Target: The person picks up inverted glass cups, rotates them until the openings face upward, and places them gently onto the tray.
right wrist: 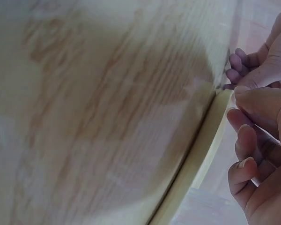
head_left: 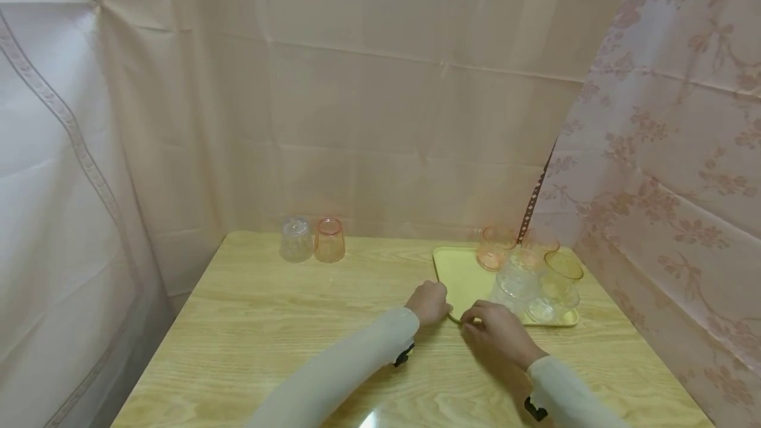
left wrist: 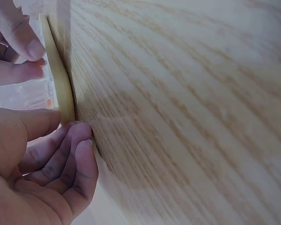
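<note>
A yellow tray (head_left: 466, 276) lies on the table at the right, with several clear, orange and yellow glasses standing on its right part. My left hand (head_left: 429, 302) is at its near left corner; in the left wrist view the thumb (left wrist: 44, 121) presses the tray's rim (left wrist: 63, 89) from above, and curled fingers (left wrist: 84, 161) meet it from below. Just to the right, my right hand (head_left: 502, 332) hovers along the near edge, thumb and index finger bent close to the rim (right wrist: 196, 157). Its other fingers (right wrist: 246, 176) are loosely curled, with nothing between them.
A clear glass (head_left: 296, 243) and an orange glass (head_left: 329, 242) stand upside down side by side at the table's back left. On the tray are an orange glass (head_left: 495, 249) and a yellow glass (head_left: 561, 273). Curtains (head_left: 380, 117) hang around the wooden table (head_left: 267, 322).
</note>
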Available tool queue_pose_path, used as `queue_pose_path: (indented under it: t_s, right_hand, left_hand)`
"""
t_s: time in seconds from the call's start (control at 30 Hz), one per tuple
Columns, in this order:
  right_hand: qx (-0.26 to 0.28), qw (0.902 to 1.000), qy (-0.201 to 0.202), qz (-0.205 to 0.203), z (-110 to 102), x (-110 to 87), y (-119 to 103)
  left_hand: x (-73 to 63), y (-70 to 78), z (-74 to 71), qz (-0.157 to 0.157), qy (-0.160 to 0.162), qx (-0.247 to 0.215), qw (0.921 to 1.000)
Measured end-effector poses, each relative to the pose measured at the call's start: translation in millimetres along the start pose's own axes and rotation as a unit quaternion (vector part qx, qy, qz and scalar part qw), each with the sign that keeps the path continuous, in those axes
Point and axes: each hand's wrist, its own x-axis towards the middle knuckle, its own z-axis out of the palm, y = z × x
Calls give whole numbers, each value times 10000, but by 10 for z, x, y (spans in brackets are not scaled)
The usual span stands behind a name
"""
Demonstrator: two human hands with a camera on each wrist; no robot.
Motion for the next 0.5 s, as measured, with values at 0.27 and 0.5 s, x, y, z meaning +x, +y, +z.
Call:
queue_pose_path:
  t_s: [0.27,0.5]
  right_hand:
    - [104,9996,-208,127,73,8,-25]
    - [195,9990,-63,386,79,48,-62]
  left_hand:
    - [-10,7,4,-20,0,151,9999]
    - [-6,10,25,-136,-41,8,9999]
